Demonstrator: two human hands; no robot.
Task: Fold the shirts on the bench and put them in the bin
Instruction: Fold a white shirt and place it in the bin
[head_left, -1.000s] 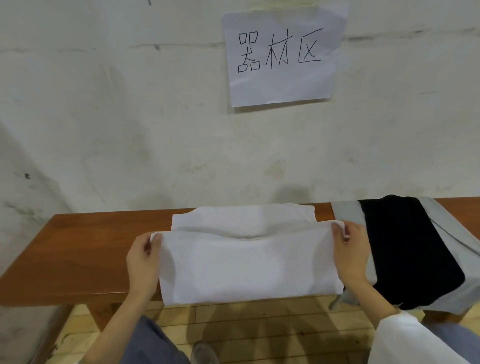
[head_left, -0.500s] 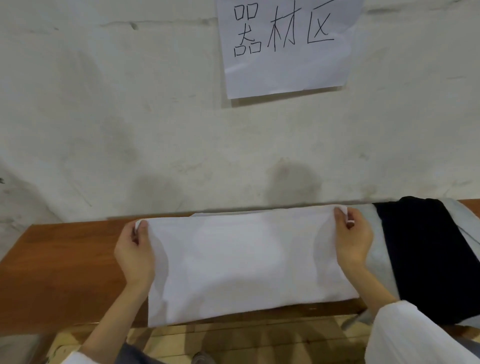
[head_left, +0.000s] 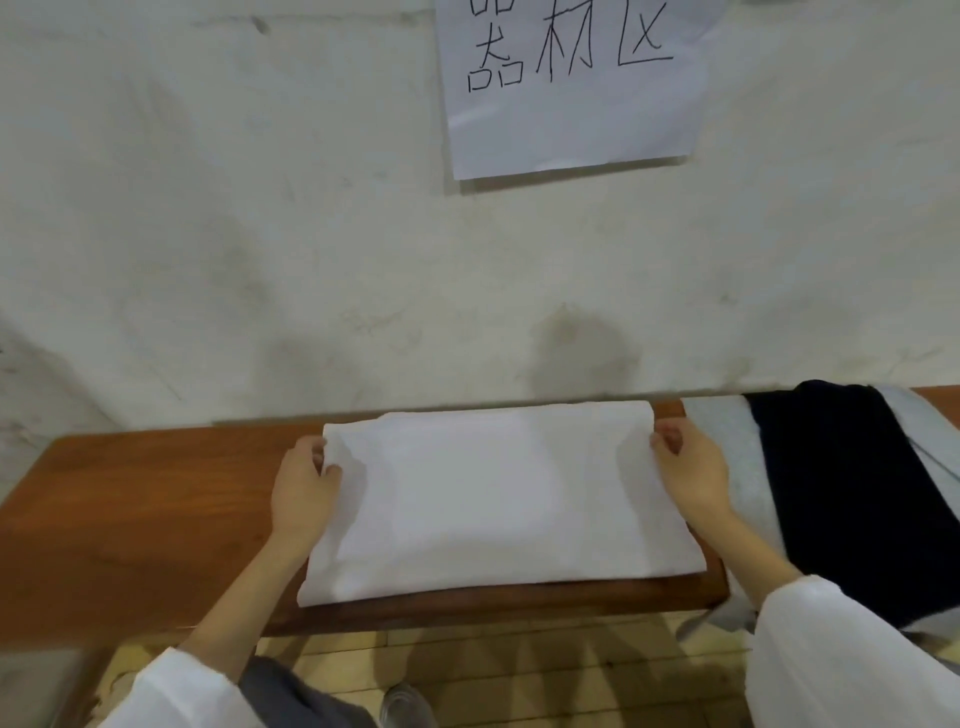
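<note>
The smooth white shirt (head_left: 498, 499) lies folded into a soft rectangle on the glossy wooden bench (head_left: 130, 509). The left hand (head_left: 304, 493) pinches its left edge; the right hand (head_left: 691, 473) curls against the right edge, grip unclear

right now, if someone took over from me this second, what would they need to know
Hands: left hand pinches the white shirt's far left corner; right hand holds its far right corner.
The white shirt lies folded flat on the bench; black shirt lies on a grey shirt at the right end. No bin in view.
Done: white shirt folded at least once. Left: finish it, bin it, then fold the other two.
</note>
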